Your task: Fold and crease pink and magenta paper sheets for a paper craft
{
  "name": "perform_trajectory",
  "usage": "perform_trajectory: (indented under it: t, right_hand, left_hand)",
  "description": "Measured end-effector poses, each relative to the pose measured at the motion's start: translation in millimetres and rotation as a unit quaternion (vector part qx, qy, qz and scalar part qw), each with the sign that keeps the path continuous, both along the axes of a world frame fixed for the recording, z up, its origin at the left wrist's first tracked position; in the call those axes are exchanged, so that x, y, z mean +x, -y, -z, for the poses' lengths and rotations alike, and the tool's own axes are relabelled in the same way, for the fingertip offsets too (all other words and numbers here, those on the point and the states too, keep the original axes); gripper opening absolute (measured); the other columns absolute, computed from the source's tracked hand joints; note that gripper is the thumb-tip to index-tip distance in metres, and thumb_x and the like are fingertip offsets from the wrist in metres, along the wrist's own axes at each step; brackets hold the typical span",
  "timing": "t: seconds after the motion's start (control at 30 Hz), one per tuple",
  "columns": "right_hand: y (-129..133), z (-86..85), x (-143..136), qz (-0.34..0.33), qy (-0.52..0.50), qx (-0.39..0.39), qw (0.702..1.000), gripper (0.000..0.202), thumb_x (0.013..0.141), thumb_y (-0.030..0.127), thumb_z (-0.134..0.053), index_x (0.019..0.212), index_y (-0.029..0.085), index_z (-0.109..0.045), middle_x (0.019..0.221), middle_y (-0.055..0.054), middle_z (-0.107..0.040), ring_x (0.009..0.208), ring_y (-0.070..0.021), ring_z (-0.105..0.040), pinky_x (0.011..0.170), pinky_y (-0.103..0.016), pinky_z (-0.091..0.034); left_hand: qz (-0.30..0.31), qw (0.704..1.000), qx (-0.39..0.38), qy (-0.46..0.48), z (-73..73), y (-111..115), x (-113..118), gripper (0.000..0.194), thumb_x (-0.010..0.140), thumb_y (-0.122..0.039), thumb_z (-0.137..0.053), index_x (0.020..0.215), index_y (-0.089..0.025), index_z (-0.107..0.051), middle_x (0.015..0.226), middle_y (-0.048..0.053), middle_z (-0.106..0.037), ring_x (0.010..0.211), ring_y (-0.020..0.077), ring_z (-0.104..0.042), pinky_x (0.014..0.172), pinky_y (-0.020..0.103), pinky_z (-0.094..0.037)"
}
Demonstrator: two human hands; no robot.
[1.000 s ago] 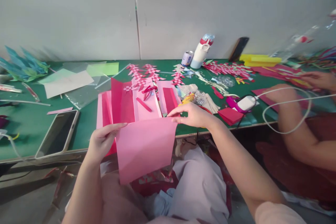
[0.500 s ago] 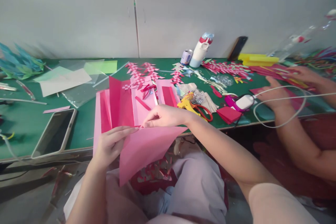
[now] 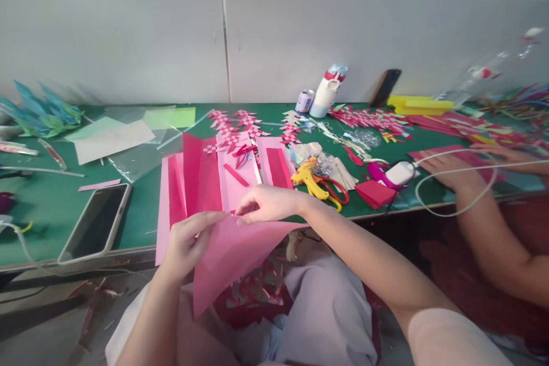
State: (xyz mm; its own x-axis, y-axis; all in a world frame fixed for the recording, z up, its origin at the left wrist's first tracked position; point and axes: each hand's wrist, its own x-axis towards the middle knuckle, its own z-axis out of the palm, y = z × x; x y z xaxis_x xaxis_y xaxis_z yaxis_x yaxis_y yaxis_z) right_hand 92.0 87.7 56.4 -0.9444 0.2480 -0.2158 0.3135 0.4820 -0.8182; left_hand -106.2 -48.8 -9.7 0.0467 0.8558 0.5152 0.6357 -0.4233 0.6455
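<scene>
Phone [image 3: 95, 223] on desk [image 3: 141, 200]. Right of phone: left hand [image 3: 191, 237] pinching pink sheet [image 3: 231, 257] by its upper edge; right hand [image 3: 266, 206] pinching close beside, probably to keep that edge controlled. Farther right of phone, yellow tool [image 3: 312, 178], seemingly within reach.

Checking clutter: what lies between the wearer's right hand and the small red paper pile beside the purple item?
Head view: a yellow tool and an orange looped handle lie between the right hand and the red paper pile.
</scene>
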Motion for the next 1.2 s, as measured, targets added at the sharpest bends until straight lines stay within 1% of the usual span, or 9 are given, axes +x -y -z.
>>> perform_trajectory:
  t: [0.13, 0.27, 0.4, 0.5, 0.6, 0.73, 0.8, 0.97, 1.2]
  right_hand:
    - [6, -0.1, 2, 0.037, -0.013, 0.044, 0.998, 0.024, 0.084, 0.034, -0.061, 0.093, 0.014, -0.071, 0.087, -0.005, -0.071, 0.076, -0.0127, -0.062, 0.068, -0.022, -0.043]
    - [13, 2.5, 4, 0.069, -0.014, 0.083, 0.994, 0.023, 0.084, 0.036, -0.061, 0.087, 0.016, -0.07, 0.08, -0.003, -0.069, 0.069, -0.0119, -0.058, 0.061, -0.023, -0.037]
    - [22, 5.9, 6, 0.074, -0.01, 0.124, 0.989, 0.03, 0.086, 0.042, -0.055, 0.077, 0.016, -0.067, 0.066, 0.0, -0.06, 0.058, -0.0099, -0.048, 0.055, -0.023, -0.031]
    - [20, 6.9, 13, 0.085, -0.006, 0.133, 0.987, 0.032, 0.089, 0.042, -0.051, 0.081, 0.017, -0.069, 0.069, 0.0, -0.062, 0.061, -0.0107, -0.049, 0.056, -0.023, -0.03]
    - [-2, 4.6, 31, 0.145, 0.004, 0.193, 0.971, 0.029, 0.091, 0.035, -0.046, 0.092, 0.019, -0.07, 0.083, -0.003, -0.069, 0.071, -0.0127, -0.057, 0.063, -0.023, -0.034]
    - [-61, -0.2, 66, 0.263, 0.142, 0.356, 0.886, 0.029, 0.091, 0.03, -0.044, 0.089, 0.02, -0.071, 0.085, -0.003, -0.071, 0.074, -0.0136, -0.06, 0.064, -0.022, -0.035]
    - [-93, 0.5, 79, 0.288, 0.187, 0.379, 0.859, 0.025, 0.087, 0.025, -0.048, 0.084, 0.017, -0.072, 0.085, -0.007, -0.072, 0.077, -0.0174, -0.062, 0.064, -0.025, -0.035]
    - [-145, 18.3, 86, 0.277, 0.262, 0.369, 0.848, 0.02, 0.082, 0.023, -0.057, 0.089, 0.019, -0.075, 0.097, -0.007, -0.073, 0.084, -0.0182, -0.064, 0.066, -0.023, -0.038]
    - [-166, 34.5, 82, 0.266, 0.331, 0.357, 0.832, 0.021, 0.08, 0.019, -0.057, 0.09, 0.017, -0.076, 0.096, -0.01, -0.074, 0.087, -0.0191, -0.067, 0.07, -0.023, -0.043]
  left_hand:
    - [-0.039, 0.992, -0.075, 0.099, -5.2, 0, 6, 0.031, 0.088, -0.023, -0.051, 0.115, -0.02, -0.066, 0.101, 0.007, -0.074, 0.087, 0.0177, -0.07, 0.07, 0.024, -0.055]
    - [-0.043, 0.969, -0.158, 0.184, -7.3, -3, 15, 0.039, 0.083, -0.038, -0.061, 0.117, -0.018, -0.063, 0.096, 0.009, -0.074, 0.085, 0.0207, -0.07, 0.065, 0.025, -0.055]
    - [-0.085, 0.963, -0.187, 0.173, -4.6, -8, 20, 0.03, 0.078, -0.041, -0.067, 0.097, -0.019, -0.071, 0.089, 0.007, -0.075, 0.079, 0.0196, -0.07, 0.065, 0.025, -0.054]
    - [-0.096, 0.965, -0.179, 0.167, -3.2, -10, 19, 0.027, 0.078, -0.043, -0.067, 0.089, -0.019, -0.074, 0.084, 0.007, -0.076, 0.074, 0.0193, -0.069, 0.063, 0.025, -0.054]
    - [-0.103, 0.963, -0.177, 0.176, -3.4, -10, 18, 0.028, 0.076, -0.043, -0.069, 0.089, -0.019, -0.074, 0.082, 0.006, -0.076, 0.074, 0.0194, -0.069, 0.061, 0.025, -0.054]
    - [-0.106, 0.958, -0.194, 0.183, -4.4, -11, 20, 0.028, 0.077, -0.044, -0.068, 0.089, -0.019, -0.074, 0.076, 0.004, -0.074, 0.069, 0.0182, -0.067, 0.057, 0.025, -0.053]
    - [-0.099, 0.955, -0.203, 0.191, -3.9, -12, 22, 0.027, 0.078, -0.043, -0.066, 0.089, -0.02, -0.074, 0.076, 0.004, -0.074, 0.069, 0.0181, -0.067, 0.058, 0.025, -0.053]
    - [-0.085, 0.962, -0.193, 0.176, 1.1, -16, 26, 0.025, 0.078, -0.041, -0.066, 0.089, -0.02, -0.073, 0.082, 0.006, -0.075, 0.073, 0.0191, -0.068, 0.062, 0.027, -0.054]
    - [-0.086, 0.968, -0.187, 0.144, 6.8, -19, 25, 0.022, 0.081, -0.039, -0.064, 0.09, -0.021, -0.074, 0.089, 0.006, -0.075, 0.081, 0.0194, -0.069, 0.071, 0.027, -0.055]
